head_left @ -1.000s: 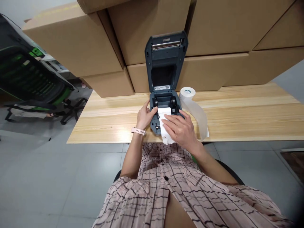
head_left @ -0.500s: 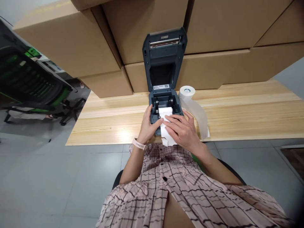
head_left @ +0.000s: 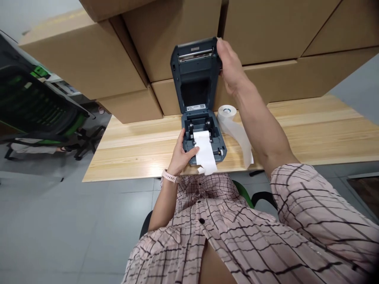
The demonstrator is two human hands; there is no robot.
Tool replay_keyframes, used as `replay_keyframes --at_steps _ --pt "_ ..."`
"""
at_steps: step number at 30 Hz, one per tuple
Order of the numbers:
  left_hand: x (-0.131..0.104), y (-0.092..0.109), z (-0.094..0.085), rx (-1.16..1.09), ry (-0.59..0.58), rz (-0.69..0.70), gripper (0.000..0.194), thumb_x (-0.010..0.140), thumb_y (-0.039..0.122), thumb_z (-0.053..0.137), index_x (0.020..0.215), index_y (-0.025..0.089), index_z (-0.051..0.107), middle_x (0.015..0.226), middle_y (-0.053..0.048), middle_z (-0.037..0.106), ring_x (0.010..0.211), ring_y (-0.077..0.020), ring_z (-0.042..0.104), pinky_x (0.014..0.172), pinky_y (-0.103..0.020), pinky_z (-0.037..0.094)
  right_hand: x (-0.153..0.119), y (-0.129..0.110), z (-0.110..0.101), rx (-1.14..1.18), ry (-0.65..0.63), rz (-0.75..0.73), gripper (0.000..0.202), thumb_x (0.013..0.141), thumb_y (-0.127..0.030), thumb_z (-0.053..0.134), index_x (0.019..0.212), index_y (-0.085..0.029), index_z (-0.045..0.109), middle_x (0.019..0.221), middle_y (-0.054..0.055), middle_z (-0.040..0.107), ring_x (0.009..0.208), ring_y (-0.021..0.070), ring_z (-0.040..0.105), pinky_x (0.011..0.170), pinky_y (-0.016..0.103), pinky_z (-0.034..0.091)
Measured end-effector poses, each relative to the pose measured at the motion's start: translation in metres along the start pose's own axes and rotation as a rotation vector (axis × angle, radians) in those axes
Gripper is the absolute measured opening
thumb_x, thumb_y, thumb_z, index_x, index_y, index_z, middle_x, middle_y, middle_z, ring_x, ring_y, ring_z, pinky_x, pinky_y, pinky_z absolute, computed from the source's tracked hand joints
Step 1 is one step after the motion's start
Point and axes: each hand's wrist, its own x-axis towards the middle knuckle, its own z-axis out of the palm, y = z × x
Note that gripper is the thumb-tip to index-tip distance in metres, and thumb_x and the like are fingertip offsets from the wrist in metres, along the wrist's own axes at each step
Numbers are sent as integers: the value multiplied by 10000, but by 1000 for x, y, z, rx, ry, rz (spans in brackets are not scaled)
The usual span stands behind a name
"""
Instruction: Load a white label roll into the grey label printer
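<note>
A dark grey label printer (head_left: 219, 136) stands at the table's front edge, its lid (head_left: 195, 73) raised upright. From the seat inside it, a strip of white label paper (head_left: 206, 156) runs out over the front, its torn end hanging past the edge. My left hand (head_left: 181, 154) grips the left side of the base, fingers along the outer wall and thumb pressing the paper's left edge. Up at the lid's top right corner, my right hand (head_left: 230, 65) holds the rim; most of its fingers are hidden behind. A second roll of labels (head_left: 227, 112) stands right of the printer, its loose strip trailing forward.
Stacked cardboard boxes (head_left: 266, 31) rise close behind the printer along the back of the wooden table (head_left: 133, 154). To the left, on the grey floor, is a black and green office chair (head_left: 38, 106). Another person's foot (head_left: 71, 147) shows near it.
My right hand has left the paper strip and moved up to the top right of the lid. My left hand stays on the base. The view has shifted slightly.
</note>
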Motion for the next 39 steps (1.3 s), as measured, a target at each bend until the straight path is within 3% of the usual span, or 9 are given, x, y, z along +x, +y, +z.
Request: replay_keyframes --at_steps 3,7,14,18,25,30,33,35,39 --pt "-18 3 4 11 20 -36 1097 827 441 822 1711 283 193 1786 -131 280 1660 -353 263 1352 -520 285 -21 -8 3 11 43 -60 610 1136 -510 165 1411 -224 630 1418 -29 719 1422 228 610 1140 369 501" --pt "-55 0 5 21 73 -86 1154 865 553 798 1723 397 42 1838 -78 82 1685 -381 164 1344 -544 299 -108 -15 -5 -54 18 -230 754 1115 -658 120 1259 -212 710 1255 41 761 1277 263 702 1144 491 543" --pt "-51 2 2 -30 183 -31 955 966 705 571 1709 467 20 1838 -25 77 1684 -371 177 1352 -535 280 -227 5 -2 -336 -203 -201 398 1089 -549 466 1321 -342 715 1525 31 643 1556 294 455 1318 610 326" --pt "-30 5 11 -94 120 -79 1100 903 677 696 1724 372 32 1828 -77 123 1682 -382 176 1365 -512 263 -241 29 4 -253 -56 -7 761 1020 -560 605 1682 -355 290 1776 65 310 1646 303 301 1308 582 361" --pt "-27 3 12 -113 96 -60 1053 897 625 730 1714 356 122 1784 -89 276 1645 -367 291 1349 -510 300 -248 44 8 -119 -206 144 857 1063 -582 464 1737 -351 -14 1802 78 232 1635 297 328 1257 567 447" --pt "-33 1 14 -86 124 -9 988 889 617 744 1687 347 228 1728 -101 383 1595 -363 383 1323 -517 336 -247 45 14 -121 -135 111 830 1059 -498 474 1739 -326 30 1781 91 291 1608 312 377 1248 585 445" --pt "-62 -3 23 -34 340 18 797 908 569 745 1594 326 420 1635 -124 494 1457 -313 544 1178 -470 502 -245 44 15 -39 -107 149 874 1014 -529 553 1735 -328 102 1790 67 277 1625 321 344 1284 591 396" --pt "-85 -6 28 -11 476 29 499 948 596 676 1299 242 681 1285 -133 716 1111 -240 710 925 -393 608 -243 41 15 79 -98 210 949 943 -607 647 1722 -354 169 1789 22 284 1650 313 287 1328 566 332" --pt "-104 -1 36 -183 65 -270 608 907 742 618 794 161 758 723 -71 738 612 -143 643 523 -256 490 -240 38 14 241 -73 287 1071 790 -667 787 1689 -406 267 1770 -40 322 1675 304 212 1375 515 230"
